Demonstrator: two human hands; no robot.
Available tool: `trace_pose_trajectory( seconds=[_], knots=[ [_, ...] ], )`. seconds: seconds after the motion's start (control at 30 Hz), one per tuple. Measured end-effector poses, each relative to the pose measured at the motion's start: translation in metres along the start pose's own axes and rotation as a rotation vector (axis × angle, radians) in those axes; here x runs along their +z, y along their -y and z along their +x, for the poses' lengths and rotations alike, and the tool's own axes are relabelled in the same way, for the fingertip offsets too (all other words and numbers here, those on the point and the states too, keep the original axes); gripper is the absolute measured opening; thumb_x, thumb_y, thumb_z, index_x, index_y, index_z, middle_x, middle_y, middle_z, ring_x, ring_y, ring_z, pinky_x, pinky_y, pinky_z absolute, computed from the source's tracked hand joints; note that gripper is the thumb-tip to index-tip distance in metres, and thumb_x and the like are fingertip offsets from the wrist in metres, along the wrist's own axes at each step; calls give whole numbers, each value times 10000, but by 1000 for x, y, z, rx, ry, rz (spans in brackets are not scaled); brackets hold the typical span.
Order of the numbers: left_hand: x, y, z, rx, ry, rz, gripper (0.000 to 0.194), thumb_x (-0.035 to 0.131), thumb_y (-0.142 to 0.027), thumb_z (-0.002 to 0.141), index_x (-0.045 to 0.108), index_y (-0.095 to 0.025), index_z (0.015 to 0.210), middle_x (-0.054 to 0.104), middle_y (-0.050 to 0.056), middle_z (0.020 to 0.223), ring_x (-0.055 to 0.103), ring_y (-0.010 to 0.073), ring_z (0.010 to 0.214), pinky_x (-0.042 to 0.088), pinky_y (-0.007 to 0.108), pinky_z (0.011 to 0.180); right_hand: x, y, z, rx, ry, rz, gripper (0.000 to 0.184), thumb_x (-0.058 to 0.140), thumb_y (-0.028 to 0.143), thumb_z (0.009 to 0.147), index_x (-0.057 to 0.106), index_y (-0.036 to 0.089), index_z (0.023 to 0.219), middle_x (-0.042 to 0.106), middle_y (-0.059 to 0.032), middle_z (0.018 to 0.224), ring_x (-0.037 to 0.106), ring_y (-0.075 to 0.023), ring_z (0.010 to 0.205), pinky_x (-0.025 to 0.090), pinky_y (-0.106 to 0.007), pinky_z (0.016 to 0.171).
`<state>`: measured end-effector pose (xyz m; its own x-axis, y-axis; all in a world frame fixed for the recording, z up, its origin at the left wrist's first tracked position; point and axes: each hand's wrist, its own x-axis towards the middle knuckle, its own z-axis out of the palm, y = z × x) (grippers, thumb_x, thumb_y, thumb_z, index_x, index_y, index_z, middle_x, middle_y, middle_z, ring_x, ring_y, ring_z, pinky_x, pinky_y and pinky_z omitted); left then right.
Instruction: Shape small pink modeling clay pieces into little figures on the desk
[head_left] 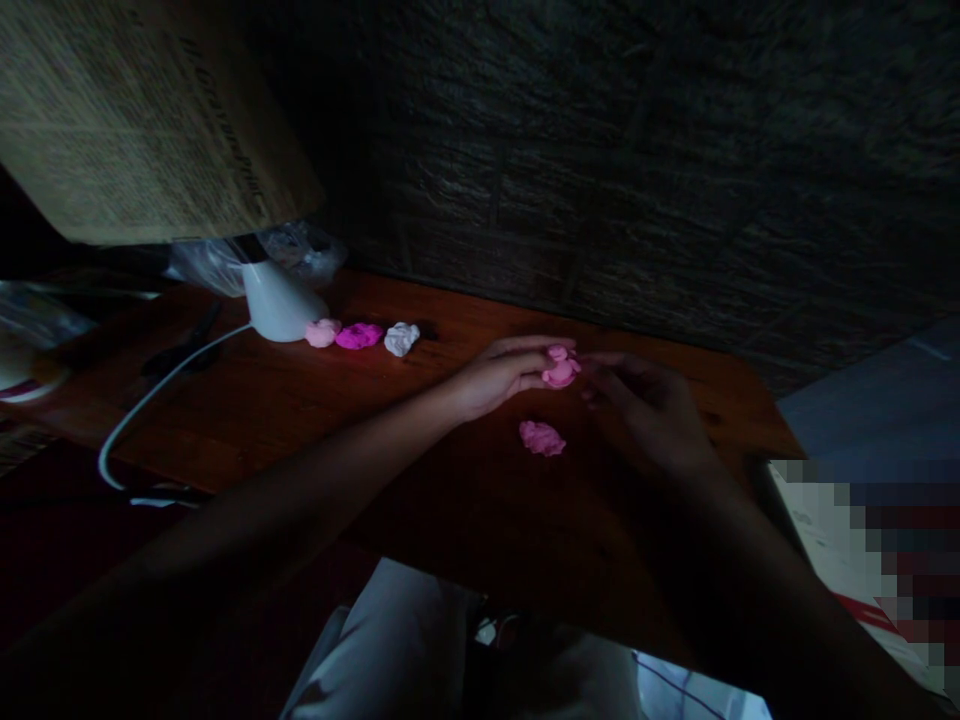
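Observation:
A small pink clay figure (559,369) with a rounded body and little limbs is held up in the fingers of my left hand (501,378), above the wooden table. My right hand (651,405) is just to the right of the figure, its thumb and fingertips drawn together close to the figure's side. Whether a tiny bit of clay sits between those fingertips is too dark to make out. On the tabletop below the figure lies a loose pink lump of clay (542,438), apart from both hands.
At the left stands a lamp with a white base (279,300) and a newsprint-patterned shade (165,120); its white cable (150,400) curves over the table (465,310). Beside the base lie lumps of light pink (322,332), magenta (359,336) and white clay (402,339). A dark brick-patterned wall (600,180) rises behind.

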<state>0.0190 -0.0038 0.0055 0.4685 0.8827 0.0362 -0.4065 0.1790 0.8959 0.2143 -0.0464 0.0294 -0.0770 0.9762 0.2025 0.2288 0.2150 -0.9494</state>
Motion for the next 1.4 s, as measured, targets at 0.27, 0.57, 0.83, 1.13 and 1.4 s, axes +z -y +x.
trace_pose_trajectory(
  seconds=[0.27,0.57,0.83,1.13,1.4],
  knots=[
    [-1,5,3,45,32,21,383,781,-104,780,758,-182,1154,764,95,1183,723,188,1062,521,401,1054,0,2,-1,5,-1,-7,401,812,605,761,817,233,913,773,-54,820,668,-181,691,567,-320,664],
    [-1,5,2,86,42,40,332,774,-135,801,754,-190,1128,756,90,1192,710,197,1106,521,386,1046,-1,1,0,78,-8,-61,449,807,648,732,810,215,852,733,-39,731,629,-175,658,516,-301,631],
    [-1,6,3,101,57,72,341,776,-152,802,744,-191,1139,757,85,1172,708,198,1105,528,386,1035,-2,1,1,86,18,-56,469,826,667,697,802,223,849,752,-44,781,643,-182,677,528,-311,643],
    [-2,8,4,116,55,79,351,775,-159,799,751,-191,1148,756,85,1189,709,186,1088,542,359,1010,-3,-1,2,73,69,-80,508,797,693,722,782,211,880,749,-54,788,650,-180,661,536,-318,641],
    [-4,9,5,133,62,121,362,784,-190,803,740,-188,1162,757,91,1190,714,189,1073,545,361,996,-6,-2,2,9,96,-148,442,781,645,779,781,217,889,758,-58,813,680,-197,675,558,-333,660]
  ],
)
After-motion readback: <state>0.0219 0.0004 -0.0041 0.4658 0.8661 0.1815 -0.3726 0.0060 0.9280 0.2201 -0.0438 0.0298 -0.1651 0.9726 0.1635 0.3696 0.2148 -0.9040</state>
